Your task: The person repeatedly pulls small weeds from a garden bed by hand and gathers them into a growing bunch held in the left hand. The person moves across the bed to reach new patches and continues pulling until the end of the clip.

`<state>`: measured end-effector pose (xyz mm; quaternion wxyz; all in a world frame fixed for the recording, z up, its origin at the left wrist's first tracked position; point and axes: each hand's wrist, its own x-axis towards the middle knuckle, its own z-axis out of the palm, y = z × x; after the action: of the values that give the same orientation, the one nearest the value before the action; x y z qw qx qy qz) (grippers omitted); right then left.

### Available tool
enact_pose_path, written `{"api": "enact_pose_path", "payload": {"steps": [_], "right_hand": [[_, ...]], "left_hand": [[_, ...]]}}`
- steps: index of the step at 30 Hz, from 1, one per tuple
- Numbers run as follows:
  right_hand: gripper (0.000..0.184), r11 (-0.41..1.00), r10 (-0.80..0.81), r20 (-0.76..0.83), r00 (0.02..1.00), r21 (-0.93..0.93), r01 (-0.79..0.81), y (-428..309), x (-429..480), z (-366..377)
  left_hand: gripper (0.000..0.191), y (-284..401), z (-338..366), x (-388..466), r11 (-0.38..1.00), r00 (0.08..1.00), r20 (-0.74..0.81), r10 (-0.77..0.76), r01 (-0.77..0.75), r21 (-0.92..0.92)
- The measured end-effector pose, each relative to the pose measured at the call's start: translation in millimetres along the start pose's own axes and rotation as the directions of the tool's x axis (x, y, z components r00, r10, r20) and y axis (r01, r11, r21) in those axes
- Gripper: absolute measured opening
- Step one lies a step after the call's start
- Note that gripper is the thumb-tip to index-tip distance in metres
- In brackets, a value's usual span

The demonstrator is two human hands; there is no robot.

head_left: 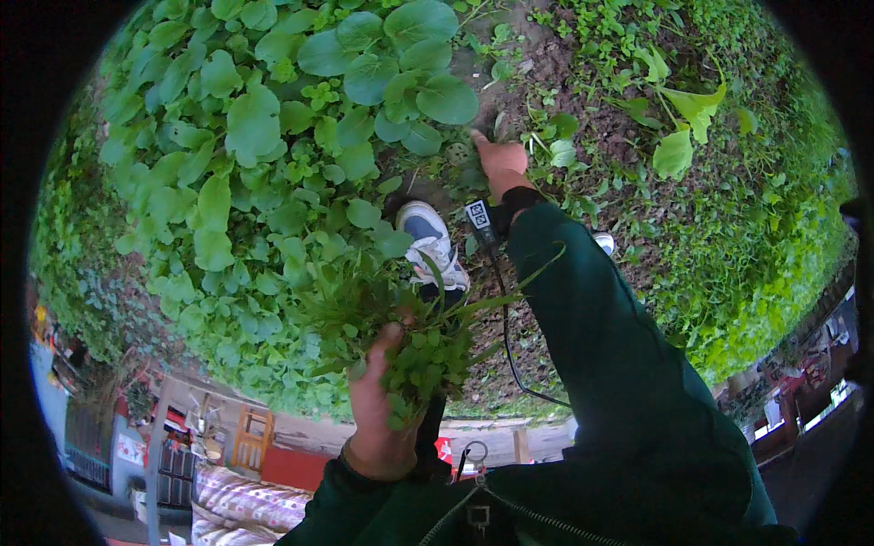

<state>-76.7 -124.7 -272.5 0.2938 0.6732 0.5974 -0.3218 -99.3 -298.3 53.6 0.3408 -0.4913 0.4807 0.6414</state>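
Note:
My left hand is closed around a bunch of pulled green weeds, with grassy blades sticking out, held low in front of my body. Farther forward, my right hand reaches down to the soil beside the broad-leaved green plants. Its fingers point toward the ground; the fingertips are partly hidden, so whether they grip anything is unclear. A small device with a printed code sits at the right wrist, and a black cable runs back from it.
Dense leafy plants fill the left side. Bare soil with low weeds lies to the right, where a larger wilted-looking leafy plant stands. My shoe rests between them. A wooden chair and patterned cloth appear at lower left.

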Motion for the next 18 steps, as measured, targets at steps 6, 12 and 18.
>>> {"api": "enact_pose_path", "payload": {"steps": [6, 12, 18], "right_hand": [[0.051, 0.757, -0.463, 0.309, 0.831, -0.349, 0.552, 12, 14, -2], [0.055, 0.546, -0.628, 0.412, 0.66, -0.371, 0.751, 11, 15, -13], [0.028, 0.443, -0.588, 0.45, 0.672, -0.516, 0.733, 11, 29, 7]], "left_hand": [[0.028, 3, -4, 1, 0.999, 0.998, -0.052, -0.028, 0.03, 0.037], [0.029, 4, -3, 1, 1.0, 0.999, -0.021, -0.027, 0.027, 0.014], [0.034, 4, -8, 0, 0.999, 1.0, 0.015, -0.026, 0.027, -0.034]]}}
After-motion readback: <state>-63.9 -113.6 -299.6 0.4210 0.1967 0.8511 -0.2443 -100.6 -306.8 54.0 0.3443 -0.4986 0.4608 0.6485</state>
